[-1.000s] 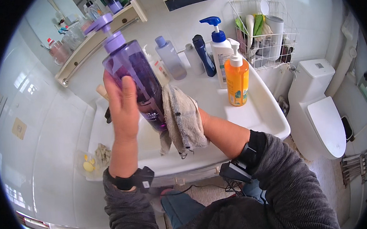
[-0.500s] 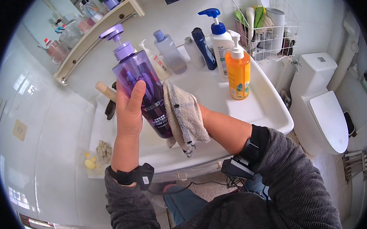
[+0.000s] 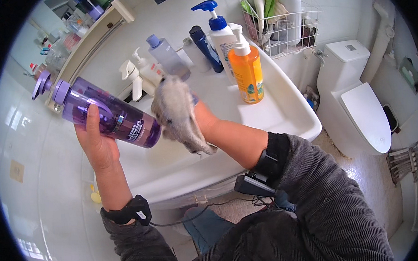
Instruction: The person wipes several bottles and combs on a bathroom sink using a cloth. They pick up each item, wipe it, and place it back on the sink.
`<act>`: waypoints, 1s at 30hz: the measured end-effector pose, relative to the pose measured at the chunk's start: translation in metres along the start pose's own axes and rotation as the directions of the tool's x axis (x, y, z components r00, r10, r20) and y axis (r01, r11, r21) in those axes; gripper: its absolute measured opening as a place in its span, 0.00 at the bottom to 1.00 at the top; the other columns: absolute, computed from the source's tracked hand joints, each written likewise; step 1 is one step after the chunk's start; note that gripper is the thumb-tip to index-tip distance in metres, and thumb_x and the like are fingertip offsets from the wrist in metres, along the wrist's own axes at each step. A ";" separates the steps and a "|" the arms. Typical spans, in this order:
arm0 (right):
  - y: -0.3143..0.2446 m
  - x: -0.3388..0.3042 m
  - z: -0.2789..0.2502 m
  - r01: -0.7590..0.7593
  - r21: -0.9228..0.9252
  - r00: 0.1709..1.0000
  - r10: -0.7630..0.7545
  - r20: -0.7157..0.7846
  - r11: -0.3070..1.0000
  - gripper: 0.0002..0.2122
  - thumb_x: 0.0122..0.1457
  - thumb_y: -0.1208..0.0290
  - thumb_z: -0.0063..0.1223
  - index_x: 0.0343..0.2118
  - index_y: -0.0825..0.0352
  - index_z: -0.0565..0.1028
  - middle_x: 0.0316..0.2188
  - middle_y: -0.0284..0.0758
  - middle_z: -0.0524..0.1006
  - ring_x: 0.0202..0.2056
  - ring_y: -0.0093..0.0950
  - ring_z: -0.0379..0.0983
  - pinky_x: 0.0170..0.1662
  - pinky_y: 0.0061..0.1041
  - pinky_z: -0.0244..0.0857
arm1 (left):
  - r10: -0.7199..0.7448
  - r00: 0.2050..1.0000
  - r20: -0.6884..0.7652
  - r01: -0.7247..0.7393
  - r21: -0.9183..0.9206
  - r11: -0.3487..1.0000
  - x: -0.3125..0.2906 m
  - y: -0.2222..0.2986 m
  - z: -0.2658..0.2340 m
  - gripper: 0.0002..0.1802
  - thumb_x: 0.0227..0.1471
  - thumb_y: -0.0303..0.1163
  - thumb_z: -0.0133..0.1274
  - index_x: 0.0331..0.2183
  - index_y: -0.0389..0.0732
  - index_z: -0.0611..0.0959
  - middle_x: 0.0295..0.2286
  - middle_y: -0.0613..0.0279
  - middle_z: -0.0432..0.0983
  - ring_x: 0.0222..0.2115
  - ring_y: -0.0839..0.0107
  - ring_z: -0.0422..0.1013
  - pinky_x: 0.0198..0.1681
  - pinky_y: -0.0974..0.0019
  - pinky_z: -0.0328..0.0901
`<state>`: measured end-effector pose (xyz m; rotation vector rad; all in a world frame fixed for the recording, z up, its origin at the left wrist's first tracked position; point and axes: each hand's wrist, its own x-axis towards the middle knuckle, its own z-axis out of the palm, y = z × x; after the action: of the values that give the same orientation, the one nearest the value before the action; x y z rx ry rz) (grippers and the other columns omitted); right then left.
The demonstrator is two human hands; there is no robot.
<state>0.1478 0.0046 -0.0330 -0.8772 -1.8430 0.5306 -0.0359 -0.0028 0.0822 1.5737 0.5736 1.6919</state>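
Note:
My left hand (image 3: 97,146) is wrapped round a purple see-through pump bottle (image 3: 115,116). The bottle leans far over, its lilac pump head toward the upper left and its base toward the middle. A worn beige-grey cloth (image 3: 177,114) hangs over my right hand (image 3: 202,120) and hides most of its fingers. The cloth is close beside the bottle's base; whether they touch, I cannot tell. Both hands are above the white washbasin (image 3: 284,107).
On the basin stand an orange pump bottle (image 3: 247,75), a white bottle with a blue pump (image 3: 223,39), a dark blue bottle (image 3: 208,50) and a pale lilac bottle (image 3: 170,61). A white tap (image 3: 133,78) is behind. A wire basket (image 3: 288,49) and toilet (image 3: 361,111) are at right.
The purple bottle has moved left and tipped from nearly upright to strongly slanted. My right hand with the cloth has shifted left and up. The view has turned, and the tap now shows.

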 end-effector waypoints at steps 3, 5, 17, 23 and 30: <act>-0.010 0.003 -0.001 -0.392 0.280 0.920 0.379 0.102 0.876 0.17 0.48 0.60 0.59 0.38 0.64 0.74 0.39 0.41 0.75 0.42 0.40 0.71 0.48 0.33 0.64 | 0.127 0.992 -0.019 -0.126 0.055 0.991 -0.002 0.004 0.007 0.27 0.54 0.28 0.54 0.54 0.35 0.66 0.47 0.53 0.70 0.47 0.63 0.69 0.52 0.58 0.64; -0.017 0.008 -0.002 -0.149 -0.196 0.908 0.213 0.362 0.969 0.15 0.49 0.63 0.57 0.38 0.66 0.74 0.39 0.45 0.76 0.42 0.41 0.72 0.47 0.32 0.64 | 0.242 0.970 -0.028 -0.236 0.136 0.962 -0.003 0.012 0.017 0.28 0.54 0.29 0.52 0.55 0.33 0.65 0.48 0.48 0.69 0.50 0.57 0.68 0.55 0.55 0.63; -0.034 -0.013 -0.001 -0.127 -0.020 0.977 0.129 0.169 0.992 0.19 0.57 0.62 0.48 0.51 0.63 0.71 0.46 0.45 0.74 0.48 0.39 0.70 0.54 0.35 0.57 | -0.112 0.857 0.503 0.250 -0.216 0.944 -0.037 0.010 0.162 0.35 0.42 0.21 0.62 0.53 0.40 0.68 0.43 0.62 0.72 0.44 0.70 0.71 0.52 0.63 0.64; -0.028 -0.011 0.004 -0.123 0.005 0.977 0.120 0.177 0.992 0.17 0.57 0.64 0.49 0.47 0.63 0.72 0.42 0.42 0.74 0.44 0.36 0.70 0.50 0.33 0.59 | -0.173 0.771 0.612 0.336 -0.162 0.928 -0.056 -0.024 0.202 0.42 0.38 0.16 0.64 0.52 0.43 0.61 0.45 0.60 0.69 0.47 0.69 0.69 0.51 0.61 0.67; -0.018 -0.007 0.012 -0.132 0.053 0.974 0.120 0.190 0.990 0.13 0.56 0.66 0.51 0.44 0.64 0.73 0.37 0.38 0.75 0.39 0.32 0.70 0.45 0.32 0.61 | -0.188 0.723 0.665 0.351 -0.120 0.929 -0.066 -0.050 0.205 0.43 0.40 0.17 0.63 0.54 0.45 0.58 0.46 0.61 0.67 0.47 0.68 0.68 0.51 0.60 0.67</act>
<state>0.1326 -0.0125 -0.0299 -0.9306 -1.9347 0.7717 0.1728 -0.0551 0.0321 1.6626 0.2096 0.8616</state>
